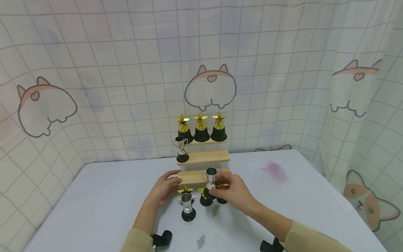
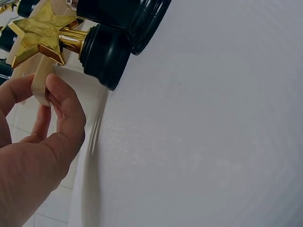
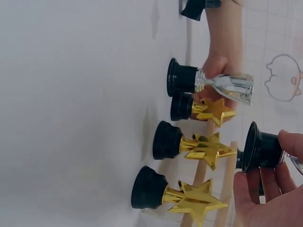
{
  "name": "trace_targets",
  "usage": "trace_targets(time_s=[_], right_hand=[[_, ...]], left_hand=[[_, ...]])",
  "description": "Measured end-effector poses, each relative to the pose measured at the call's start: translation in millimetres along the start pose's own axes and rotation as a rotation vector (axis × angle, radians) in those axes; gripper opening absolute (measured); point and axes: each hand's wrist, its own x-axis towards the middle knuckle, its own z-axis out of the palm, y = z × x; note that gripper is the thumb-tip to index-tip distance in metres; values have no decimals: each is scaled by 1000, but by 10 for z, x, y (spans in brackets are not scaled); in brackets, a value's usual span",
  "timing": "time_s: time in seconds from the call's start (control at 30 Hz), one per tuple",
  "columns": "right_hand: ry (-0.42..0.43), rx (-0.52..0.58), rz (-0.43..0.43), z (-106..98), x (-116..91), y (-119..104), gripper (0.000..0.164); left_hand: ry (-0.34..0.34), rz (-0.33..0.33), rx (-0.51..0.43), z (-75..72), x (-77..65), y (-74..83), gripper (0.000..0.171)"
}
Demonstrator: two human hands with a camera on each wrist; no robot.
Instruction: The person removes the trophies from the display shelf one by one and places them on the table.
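Note:
My left hand (image 1: 168, 185) pinches the left end of the lowest board of a wooden tiered stand (image 1: 189, 177); in the left wrist view its fingers and thumb close on the board end (image 2: 41, 84). In my right hand (image 1: 231, 192) is a small silver trophy cup (image 1: 211, 176) with a black base, raised upright before the lowest board. Below it, on the tabletop, three gold star trophies (image 3: 208, 151) stand in a row. Another silver trophy cup (image 1: 188, 210) stands in front of the left one, near my left hand.
Three gold star trophies (image 1: 201, 129) line the top board. One silver cup (image 1: 181, 148) occupies the left end of the middle board (image 1: 207, 156). A white cloth covers the table (image 1: 113, 203). A grid-patterned curtain (image 1: 132, 87) hangs behind.

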Motion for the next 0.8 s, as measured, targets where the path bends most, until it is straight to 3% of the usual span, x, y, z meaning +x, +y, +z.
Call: trace_targets(time_s=[0.8], right_hand=[[-65,61,85,163,-164,284,28]], left_hand=[[-2,17,0,-10,31,-25,52]])
